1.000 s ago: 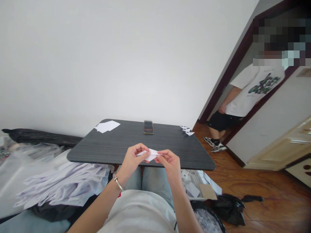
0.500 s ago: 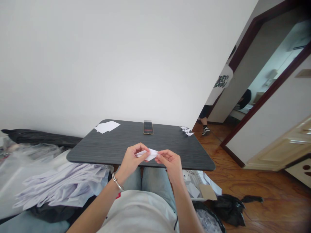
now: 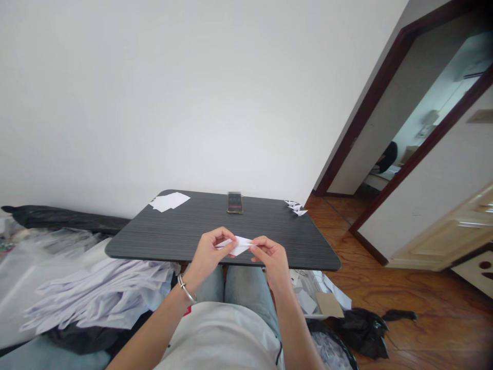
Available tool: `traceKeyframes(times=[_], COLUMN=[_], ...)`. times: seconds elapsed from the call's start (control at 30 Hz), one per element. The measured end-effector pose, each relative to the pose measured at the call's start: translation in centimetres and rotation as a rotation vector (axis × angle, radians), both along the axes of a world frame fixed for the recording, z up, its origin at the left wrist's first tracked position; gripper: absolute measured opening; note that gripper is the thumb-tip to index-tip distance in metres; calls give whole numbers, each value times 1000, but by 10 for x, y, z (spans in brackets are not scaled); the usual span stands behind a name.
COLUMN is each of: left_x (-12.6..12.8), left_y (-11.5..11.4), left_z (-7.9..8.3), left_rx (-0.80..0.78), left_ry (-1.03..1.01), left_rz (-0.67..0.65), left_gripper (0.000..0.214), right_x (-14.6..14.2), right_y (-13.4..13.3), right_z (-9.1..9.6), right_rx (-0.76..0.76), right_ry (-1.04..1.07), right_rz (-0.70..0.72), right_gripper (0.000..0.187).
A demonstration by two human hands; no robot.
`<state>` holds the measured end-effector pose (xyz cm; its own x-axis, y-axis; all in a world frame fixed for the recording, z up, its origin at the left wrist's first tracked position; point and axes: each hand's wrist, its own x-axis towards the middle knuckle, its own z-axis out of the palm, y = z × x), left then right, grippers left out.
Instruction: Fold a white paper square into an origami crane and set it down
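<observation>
My left hand (image 3: 210, 252) and my right hand (image 3: 270, 258) pinch a folded white paper (image 3: 239, 245) between their fingertips, just above the near edge of a dark grey wood-grain table (image 3: 185, 221). The paper forms a pointed, narrow shape, and my fingers cover both of its ends. A metal bangle (image 3: 186, 289) circles my left wrist. Both hands hover over the table edge, in front of my knees.
On the table lie loose white sheets (image 3: 169, 201), a phone (image 3: 234, 202) and several small folded paper pieces (image 3: 296, 207). A heap of white paper (image 3: 100, 297) lies at left. A black plastic bag (image 3: 362, 333) sits on the wooden floor (image 3: 385, 288) at right, beside an open doorway (image 3: 385, 103).
The standing person in a white T-shirt has left the doorway at right. My right hand's fingers have shifted slightly along the paper.
</observation>
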<state>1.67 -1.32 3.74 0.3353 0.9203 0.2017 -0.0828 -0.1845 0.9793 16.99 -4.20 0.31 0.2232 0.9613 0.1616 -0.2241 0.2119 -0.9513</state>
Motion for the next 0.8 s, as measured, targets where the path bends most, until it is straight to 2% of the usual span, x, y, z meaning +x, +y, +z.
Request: traceKeyframes(times=[0.43,0.8], left_x=[0,-1], left_y=[0,0], left_z=[2,4], left_rx=[-50,-78], left_ry=[-38,-27], left_rz=[-10,-43], left_gripper=[18,20], right_x=[4,9], right_y=[-4,-3], right_z=[6,5], right_rx=[21,63], right_ry=[-47,-141], right_rz=[85,43], right_gripper=[6,11])
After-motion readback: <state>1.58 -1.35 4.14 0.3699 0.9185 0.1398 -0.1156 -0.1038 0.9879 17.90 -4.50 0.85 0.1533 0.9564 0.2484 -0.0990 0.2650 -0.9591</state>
